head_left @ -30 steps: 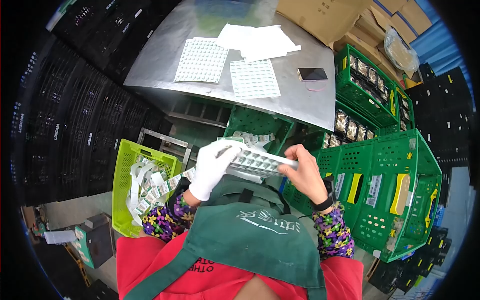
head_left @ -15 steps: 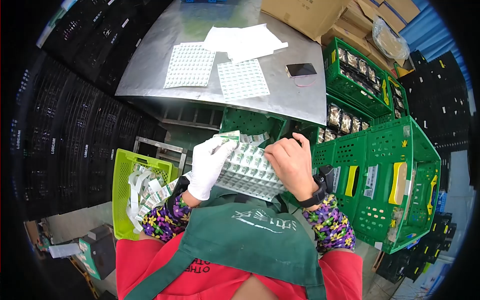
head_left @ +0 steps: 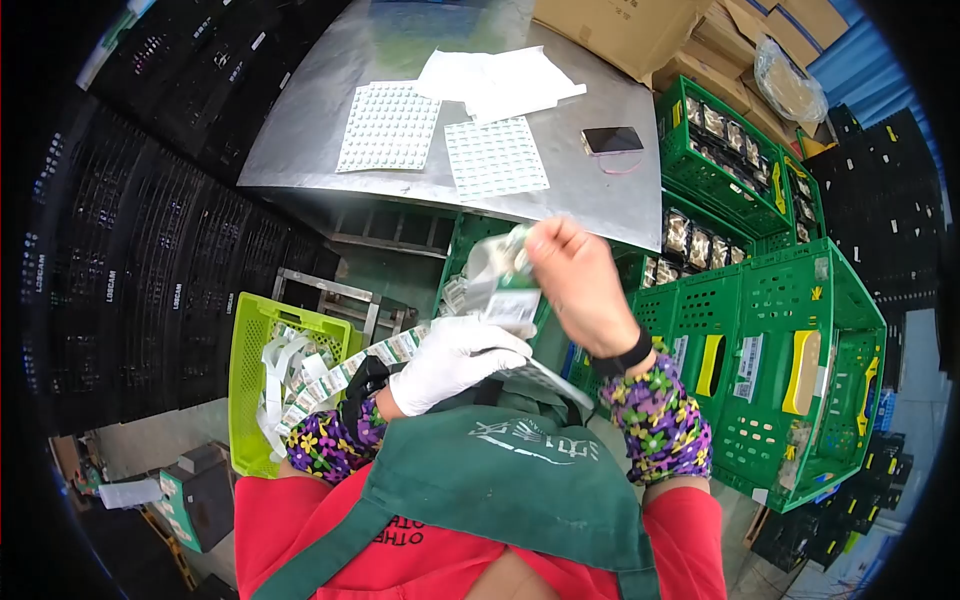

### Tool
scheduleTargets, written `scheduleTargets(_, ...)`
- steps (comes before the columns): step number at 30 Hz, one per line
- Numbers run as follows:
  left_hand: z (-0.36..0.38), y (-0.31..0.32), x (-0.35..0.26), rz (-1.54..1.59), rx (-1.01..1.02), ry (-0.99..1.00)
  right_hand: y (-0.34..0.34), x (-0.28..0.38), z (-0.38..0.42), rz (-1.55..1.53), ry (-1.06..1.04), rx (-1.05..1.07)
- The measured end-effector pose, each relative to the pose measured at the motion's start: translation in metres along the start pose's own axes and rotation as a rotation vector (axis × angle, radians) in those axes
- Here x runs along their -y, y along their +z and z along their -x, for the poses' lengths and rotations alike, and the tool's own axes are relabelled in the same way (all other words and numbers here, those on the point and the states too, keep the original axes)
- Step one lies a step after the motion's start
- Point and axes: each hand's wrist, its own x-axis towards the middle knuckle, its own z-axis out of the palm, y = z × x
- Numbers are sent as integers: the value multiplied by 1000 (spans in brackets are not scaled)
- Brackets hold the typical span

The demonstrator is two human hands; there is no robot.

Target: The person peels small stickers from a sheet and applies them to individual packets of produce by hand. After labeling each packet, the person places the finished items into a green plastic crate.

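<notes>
My left hand (head_left: 462, 362), in a white glove, is closed on a sheet of small printed labels (head_left: 562, 388), seen nearly edge-on close to the green apron. My bare right hand (head_left: 580, 275) is raised, its fingertips pinching a small clear packet with a green and white label (head_left: 508, 290), blurred by motion. The packet's lower end is right over the gloved fingers. A ribbon of printed labels (head_left: 345, 372) runs from the lime-green basket (head_left: 240, 400) up to my left wrist. More small packets (head_left: 455, 295) show behind my left hand, inside a dark green crate.
On the metal table (head_left: 300, 130) lie two label sheets (head_left: 497, 158), white paper (head_left: 500, 82) and a phone (head_left: 612, 141). Green crates (head_left: 715, 370) stack up on the right, some filled with packs. Tall black crate stacks (head_left: 130, 240) stand on the left. A cardboard box (head_left: 610, 35) is at the back.
My right hand has let go of the label sheet and moved up with the packet. The sheet has tipped from facing up to nearly edge-on, and my left hand has shifted right and lower.
</notes>
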Motion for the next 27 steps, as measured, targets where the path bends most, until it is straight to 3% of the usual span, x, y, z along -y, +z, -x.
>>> scheduleTargets(1,3,2,3,-1,-1,0,-6,1,-10,-18,-29,-88)
scheduleTargets(5,12,6,16,-17,-49,-122,-29,0,-17,-24,-29,-5)
scheduleTargets(7,14,7,18,-95,-208,-41,-19,-3,3,201,51,-108)
scheduleTargets(13,11,8,24,-121,-278,37,0,-40,34,157,92,-60)
scheduleTargets(16,10,9,23,-221,-224,39,-1,-41,35,376,110,-54)
scheduleTargets(18,8,10,22,-233,-288,126,-3,-26,32,872,97,-182)
scheduleTargets(19,7,8,23,-233,-286,127,-7,-27,31,872,96,-185)
scheduleTargets(21,7,4,23,-245,-182,114,-17,-34,28,365,202,32)
scheduleTargets(22,7,6,22,-244,-181,114,-12,-40,30,269,180,89)
scheduleTargets(25,8,13,22,-300,-108,244,-11,-32,16,254,50,0)
scheduleTargets(27,16,18,23,-142,-2,-75,-19,-21,5,162,0,-136)
